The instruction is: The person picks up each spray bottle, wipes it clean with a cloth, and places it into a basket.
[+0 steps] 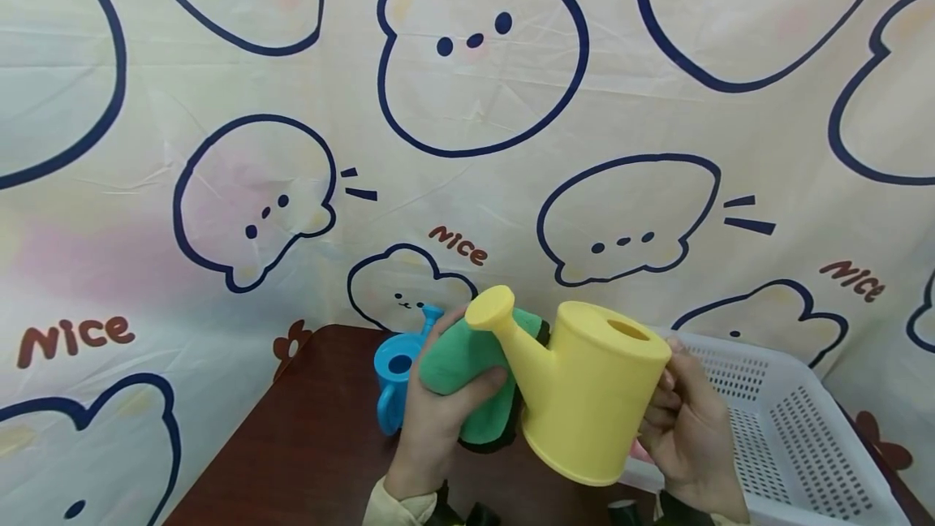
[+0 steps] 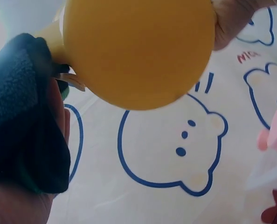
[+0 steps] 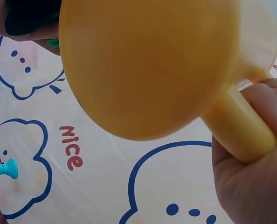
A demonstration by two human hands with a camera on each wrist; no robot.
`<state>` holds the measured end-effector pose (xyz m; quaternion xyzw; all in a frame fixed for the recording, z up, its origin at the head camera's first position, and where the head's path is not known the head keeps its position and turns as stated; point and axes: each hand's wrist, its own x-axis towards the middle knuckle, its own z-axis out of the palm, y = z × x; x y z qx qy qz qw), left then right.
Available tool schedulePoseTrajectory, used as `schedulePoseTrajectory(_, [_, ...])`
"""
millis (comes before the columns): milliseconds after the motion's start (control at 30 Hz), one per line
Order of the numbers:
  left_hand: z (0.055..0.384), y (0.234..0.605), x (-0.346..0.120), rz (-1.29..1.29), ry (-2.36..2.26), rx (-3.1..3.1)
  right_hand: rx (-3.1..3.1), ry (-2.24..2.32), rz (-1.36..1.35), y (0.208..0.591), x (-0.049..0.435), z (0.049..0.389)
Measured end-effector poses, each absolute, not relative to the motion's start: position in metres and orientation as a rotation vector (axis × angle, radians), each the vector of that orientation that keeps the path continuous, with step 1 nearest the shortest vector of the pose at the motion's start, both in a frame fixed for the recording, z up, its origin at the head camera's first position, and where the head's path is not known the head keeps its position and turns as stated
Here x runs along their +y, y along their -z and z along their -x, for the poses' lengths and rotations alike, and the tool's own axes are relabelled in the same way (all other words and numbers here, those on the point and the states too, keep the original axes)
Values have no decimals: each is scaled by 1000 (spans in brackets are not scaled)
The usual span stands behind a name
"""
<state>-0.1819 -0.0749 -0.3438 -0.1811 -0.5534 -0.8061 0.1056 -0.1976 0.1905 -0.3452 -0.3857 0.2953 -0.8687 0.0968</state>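
Note:
My right hand (image 1: 690,428) grips the handle of a yellow watering can (image 1: 595,396), raised in front of me with its spout toward the left. The right wrist view shows the can's round base and the fingers curled round its handle (image 3: 250,135). In my left hand (image 1: 431,428) is a green cloth (image 1: 467,372) with a dark, fuzzy underside (image 2: 22,107), the thumb lying across its green face. The cloth is right by the spout (image 1: 504,323) and partly hidden behind it. Beyond the left hand stands a small blue watering can (image 1: 394,380), partly covered by that hand.
A white perforated basket (image 1: 789,428) stands at the right of the dark brown table (image 1: 292,428). Something pink (image 1: 641,453) shows between the yellow can and the basket. A cartoon-print sheet (image 1: 511,209) hangs behind the table.

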Motion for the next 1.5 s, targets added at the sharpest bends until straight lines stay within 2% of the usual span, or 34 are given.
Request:
schedulePoseTrajectory(367, [182, 344, -78, 652, 2508, -1470, 919, 2579, 1129, 348, 190, 198])
schedulePoseTrajectory(667, [184, 351, -82, 859, 2402, -1526, 874, 2551, 980, 347, 194, 195])
schedulePoseTrajectory(1033, [183, 353, -88, 1012, 2283, -1548, 848, 2492, 1023, 347, 195, 197])
schedulePoseTrajectory(1233, [184, 351, -88, 906, 2258, -1641, 694, 2462, 1033, 350, 196, 197])
schedulePoseTrajectory(1500, [186, 350, -80, 762, 2191, -1769, 665, 2686, 1058, 352, 191, 200])
